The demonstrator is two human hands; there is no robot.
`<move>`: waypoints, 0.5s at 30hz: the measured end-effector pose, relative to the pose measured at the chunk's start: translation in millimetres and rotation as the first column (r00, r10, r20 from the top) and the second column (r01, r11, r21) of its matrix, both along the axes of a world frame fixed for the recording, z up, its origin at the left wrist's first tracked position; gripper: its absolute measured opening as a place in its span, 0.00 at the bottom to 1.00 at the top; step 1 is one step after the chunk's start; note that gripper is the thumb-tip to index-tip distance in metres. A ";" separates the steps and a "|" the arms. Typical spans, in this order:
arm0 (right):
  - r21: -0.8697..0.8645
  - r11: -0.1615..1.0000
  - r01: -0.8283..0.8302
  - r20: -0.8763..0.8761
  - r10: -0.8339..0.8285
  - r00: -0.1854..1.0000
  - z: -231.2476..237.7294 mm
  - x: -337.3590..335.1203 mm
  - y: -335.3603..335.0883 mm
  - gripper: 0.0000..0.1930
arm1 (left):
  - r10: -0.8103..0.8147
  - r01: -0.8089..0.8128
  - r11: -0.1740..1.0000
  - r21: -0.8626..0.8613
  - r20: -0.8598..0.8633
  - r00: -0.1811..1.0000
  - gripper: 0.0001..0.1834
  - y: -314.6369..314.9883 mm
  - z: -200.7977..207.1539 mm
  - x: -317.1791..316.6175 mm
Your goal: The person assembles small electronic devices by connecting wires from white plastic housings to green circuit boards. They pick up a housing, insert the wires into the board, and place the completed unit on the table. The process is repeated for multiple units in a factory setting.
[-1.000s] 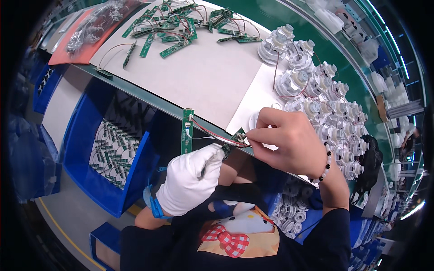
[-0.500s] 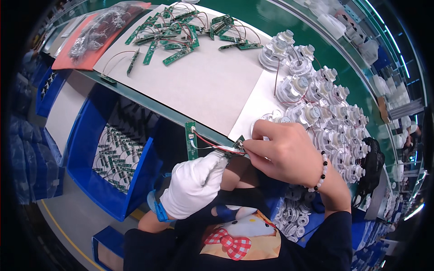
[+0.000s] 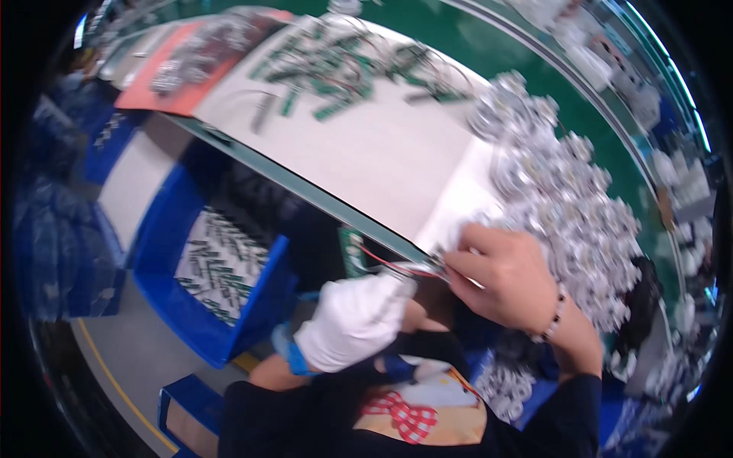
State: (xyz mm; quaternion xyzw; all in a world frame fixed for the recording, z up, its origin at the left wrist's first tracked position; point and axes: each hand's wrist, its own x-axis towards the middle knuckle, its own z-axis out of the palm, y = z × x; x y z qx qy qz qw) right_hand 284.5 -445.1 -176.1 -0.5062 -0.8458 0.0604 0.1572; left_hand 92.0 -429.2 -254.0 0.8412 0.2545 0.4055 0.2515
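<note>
My left hand [image 3: 355, 317], in a white glove with a blue wrist strap [image 3: 290, 349], is closed on a wired green circuit board. The board's long strip [image 3: 352, 256] stands up above the glove, and red and white wires [image 3: 389, 265] run from it toward my right hand [image 3: 504, 278]. That hand is bare, wears a bead bracelet [image 3: 556, 314], and pinches the small dark end piece [image 3: 437, 261] of the same wired board. Motion blur hides the fine detail between the fingertips. Both hands are just in front of the table edge.
More wired green boards [image 3: 328, 72] lie piled at the back of the white-covered table [image 3: 359, 153]. Clustered white plastic assemblies [image 3: 565, 206] stand at the right. A blue bin [image 3: 164, 305] holding boards is below left. Orange foam [image 3: 145, 95] carries a bag of parts [image 3: 206, 53].
The whole view has shifted, so the scene appears farther right and lower, and blurrier. Both hands keep nearly the same pose around the wired circuit board.
</note>
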 end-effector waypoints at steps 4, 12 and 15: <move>-0.165 0.985 0.042 -0.176 -0.072 0.982 7.4 -0.2 4.9 0.05 | 0.034 -0.009 0.975 0.221 -0.108 0.994 0.26 -2.2 -2.2 -10.9; -0.468 0.884 -0.006 -0.386 -0.199 0.901 9.0 13.1 16.2 0.06 | -0.035 0.016 0.988 0.155 0.121 0.992 0.17 4.6 -2.3 -1.6; -0.400 0.916 -0.012 -0.505 -0.210 0.837 -8.4 11.5 9.0 0.06 | -0.057 0.040 0.993 0.110 0.163 0.985 0.12 5.9 -2.5 -3.4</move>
